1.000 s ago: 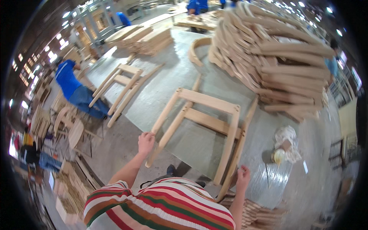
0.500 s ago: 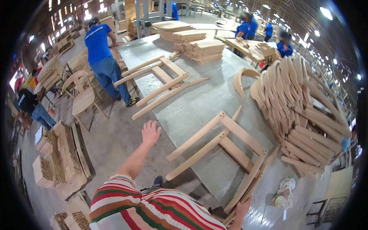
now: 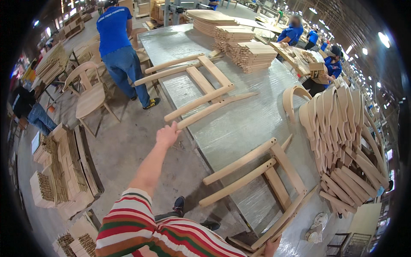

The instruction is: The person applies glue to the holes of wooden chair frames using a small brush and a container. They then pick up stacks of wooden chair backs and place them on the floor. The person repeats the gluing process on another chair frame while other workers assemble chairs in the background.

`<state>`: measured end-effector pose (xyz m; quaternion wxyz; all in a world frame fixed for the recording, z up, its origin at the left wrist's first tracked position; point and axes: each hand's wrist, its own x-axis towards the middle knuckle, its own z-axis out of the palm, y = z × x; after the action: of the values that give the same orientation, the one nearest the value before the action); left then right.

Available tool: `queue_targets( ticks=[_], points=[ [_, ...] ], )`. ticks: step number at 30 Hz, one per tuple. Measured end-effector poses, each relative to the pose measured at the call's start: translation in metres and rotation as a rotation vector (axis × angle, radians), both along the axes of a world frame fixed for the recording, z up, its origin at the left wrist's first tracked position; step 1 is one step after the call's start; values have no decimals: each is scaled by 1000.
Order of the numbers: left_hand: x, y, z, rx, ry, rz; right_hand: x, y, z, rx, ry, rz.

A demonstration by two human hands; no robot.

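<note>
My left hand (image 3: 168, 135) reaches out past the table's left edge, its fingers closed on the leg end of a pale wooden chair frame (image 3: 209, 109). That frame lies on the grey-topped table (image 3: 239, 124), its leg ends overhanging the edge. A second wooden chair frame (image 3: 287, 168) lies nearer to me, with several legs jutting left over the edge. At its near end, low in the view, my right hand (image 3: 272, 246) is closed around one of the legs; part of that hand is cut off by the frame and the picture's edge.
Stacked curved chair parts (image 3: 334, 124) rise at the table's right, beside a curved backrest (image 3: 293, 99). Flat wooden pieces (image 3: 252, 51) are piled at the far end. A person in blue (image 3: 117, 43) stands beyond the left edge, near a chair (image 3: 92, 96). Wood stacks (image 3: 70, 175) sit on the floor.
My left hand has moved from open, beside the table, to closing on the far frame's leg end. My right hand keeps its hold. The view has shifted a little.
</note>
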<state>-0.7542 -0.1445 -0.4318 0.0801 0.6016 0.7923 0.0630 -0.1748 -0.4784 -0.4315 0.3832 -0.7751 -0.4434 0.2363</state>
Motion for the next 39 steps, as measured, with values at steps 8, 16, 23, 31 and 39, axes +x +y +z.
queue_targets(
  ticks=[8, 16, 23, 31, 39],
  points=[
    [-59, 57, 13, -20, 29, 65, -85, 53, -23, -19, -107, -29],
    [-58, 97, 40, 170, 9, 172, -199, 170, -8, -158, -37, 89],
    [68, 4, 219, 1204, -461, -540, -216, 208, -3, -231, 50, 333],
    [216, -180, 347, 1884, -1089, -1393, -124, 135, 10, 64, 143, 364],
    [369, -242, 359, 1695, -1907, -1714, 19, 16, -8, 130, 173, -39]
  ],
)
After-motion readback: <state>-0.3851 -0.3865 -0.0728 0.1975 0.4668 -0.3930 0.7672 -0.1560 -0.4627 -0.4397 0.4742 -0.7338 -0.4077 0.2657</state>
